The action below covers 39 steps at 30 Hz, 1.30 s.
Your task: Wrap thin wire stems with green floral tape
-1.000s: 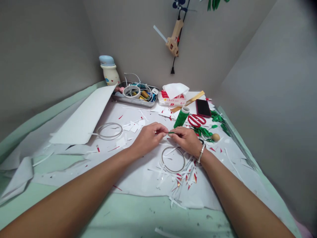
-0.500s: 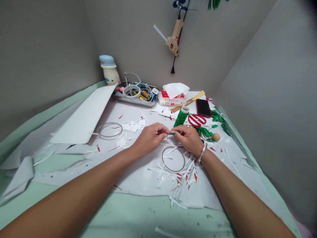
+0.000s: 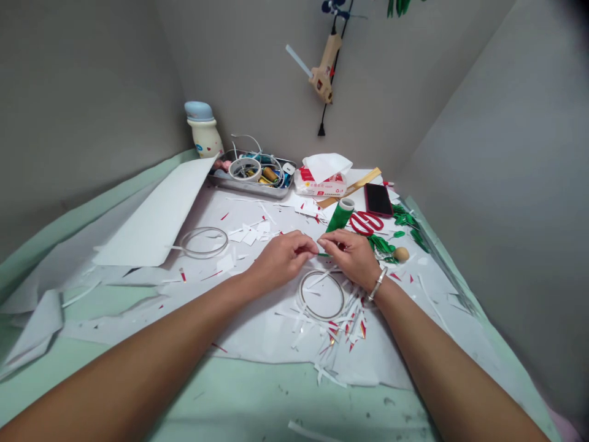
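My left hand [image 3: 281, 258] and my right hand [image 3: 350, 258] meet above the paper-covered table, their fingertips pinching a thin green-wrapped stem [image 3: 324, 254] between them. Just beyond my right hand stands a spool of green thread [image 3: 339, 217]. Below my hands lies a thin wire ring [image 3: 321, 296] among white and red paper scraps [image 3: 343, 331]. A second wire ring [image 3: 204, 242] lies left of my left hand. A silver bangle [image 3: 378, 283] circles my right wrist.
Right of my hands lie red-handled scissors [image 3: 365, 223], green leaf pieces [image 3: 380, 244], a wooden bead [image 3: 400, 254] and a phone [image 3: 378, 200]. Behind are a metal tray of supplies [image 3: 251, 178], a tissue pack [image 3: 320, 184] and a wall-hung glue gun [image 3: 326, 67].
Both hands have moved slightly right and the green stem has shifted with them. My fingers are still pinching it. The view has shifted slightly.
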Tool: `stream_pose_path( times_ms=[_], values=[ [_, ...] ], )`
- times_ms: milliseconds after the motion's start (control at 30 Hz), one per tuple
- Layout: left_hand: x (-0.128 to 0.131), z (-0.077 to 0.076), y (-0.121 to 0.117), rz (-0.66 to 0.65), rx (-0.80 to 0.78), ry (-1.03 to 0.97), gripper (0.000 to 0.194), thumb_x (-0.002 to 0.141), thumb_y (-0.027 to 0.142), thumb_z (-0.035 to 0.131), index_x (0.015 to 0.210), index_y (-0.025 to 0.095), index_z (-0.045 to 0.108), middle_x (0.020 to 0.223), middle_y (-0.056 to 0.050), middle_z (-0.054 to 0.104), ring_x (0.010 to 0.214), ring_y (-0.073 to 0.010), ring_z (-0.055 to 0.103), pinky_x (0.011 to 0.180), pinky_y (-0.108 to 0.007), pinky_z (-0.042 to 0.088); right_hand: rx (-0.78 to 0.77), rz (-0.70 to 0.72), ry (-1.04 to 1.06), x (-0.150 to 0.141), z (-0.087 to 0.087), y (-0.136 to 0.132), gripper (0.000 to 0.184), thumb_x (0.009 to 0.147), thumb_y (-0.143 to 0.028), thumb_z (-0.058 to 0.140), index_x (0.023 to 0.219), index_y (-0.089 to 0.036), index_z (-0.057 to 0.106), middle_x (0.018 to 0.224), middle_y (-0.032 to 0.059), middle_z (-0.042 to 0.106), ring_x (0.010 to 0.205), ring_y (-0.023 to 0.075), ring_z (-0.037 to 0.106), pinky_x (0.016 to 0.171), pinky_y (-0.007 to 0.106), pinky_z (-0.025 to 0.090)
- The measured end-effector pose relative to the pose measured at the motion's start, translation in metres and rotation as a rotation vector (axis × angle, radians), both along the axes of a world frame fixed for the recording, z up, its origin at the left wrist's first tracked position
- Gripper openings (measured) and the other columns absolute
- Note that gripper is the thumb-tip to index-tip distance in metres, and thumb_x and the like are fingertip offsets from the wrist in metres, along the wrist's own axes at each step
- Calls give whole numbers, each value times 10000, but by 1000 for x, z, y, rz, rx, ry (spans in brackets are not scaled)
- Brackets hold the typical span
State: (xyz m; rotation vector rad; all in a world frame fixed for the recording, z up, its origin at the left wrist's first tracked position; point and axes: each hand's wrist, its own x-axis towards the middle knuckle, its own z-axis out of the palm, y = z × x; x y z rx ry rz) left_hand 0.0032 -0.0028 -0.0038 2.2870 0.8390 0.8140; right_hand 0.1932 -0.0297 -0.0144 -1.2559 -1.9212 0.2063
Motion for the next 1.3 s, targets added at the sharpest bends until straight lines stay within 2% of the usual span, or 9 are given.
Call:
stream_pose_path(
  times_ms=[133,267,433,533,700,867,1067,1167,1300],
  values=[
    [-2,-1,5,159,-36,-111,140,814,198,511,879,188,635,907,-21,651,844,-144,592,754,-271,469,-79,124,-92,-5,-3,-2,131,842,-201,573,828,-202,703,769,20,691,713,137,592,675,248,440],
    [-4,-6,9,253,66,-6,148,798,175,511,859,183,646,874,-29,644,800,-155,581,740,-289,461,5,190,-174,-13,3,-8,135,854,-216,561,856,-196,695,742,23,681,705,141,562,689,257,435],
    [-1,-6,3,86,168,140,178,786,122,503,828,198,658,813,-17,640,761,-155,570,808,-337,435,110,64,-136,-9,8,-8,156,871,-230,540,851,-192,690,757,34,680,704,153,555,705,280,426],
    [0,-2,-1,16,106,91,175,784,119,504,836,197,651,833,-13,643,776,-147,573,813,-326,441,63,4,-58,-4,4,-3,154,865,-220,546,828,-194,693,775,33,691,715,153,583,710,278,434],
    [-1,2,0,124,-39,-97,151,815,197,509,882,186,643,908,-29,649,843,-149,591,747,-272,474,-72,54,-21,-1,-3,0,153,854,-214,553,845,-208,706,786,20,696,726,142,608,680,254,449],
    [-3,-5,7,229,15,-71,144,809,194,509,868,182,640,892,-31,648,826,-153,586,753,-284,469,-37,182,-128,-11,3,-8,139,845,-215,567,838,-197,704,736,19,684,706,136,575,690,253,444],
    [-1,-6,1,74,130,118,179,792,118,496,832,191,654,811,-20,640,763,-153,572,787,-325,440,95,75,-106,-9,9,-9,161,863,-241,549,822,-197,698,709,28,662,674,145,551,681,275,430],
    [1,0,-3,19,48,57,172,782,112,507,832,193,651,844,-16,651,792,-146,585,787,-306,448,47,18,-22,-2,4,-3,159,861,-225,547,821,-201,699,761,29,688,708,149,589,705,274,443],
    [0,4,-1,109,-79,-103,137,805,186,521,863,186,644,899,-21,664,839,-144,599,743,-266,470,-60,37,1,1,-3,1,151,847,-233,559,825,-205,706,791,21,701,712,143,610,680,257,454]
  ],
)
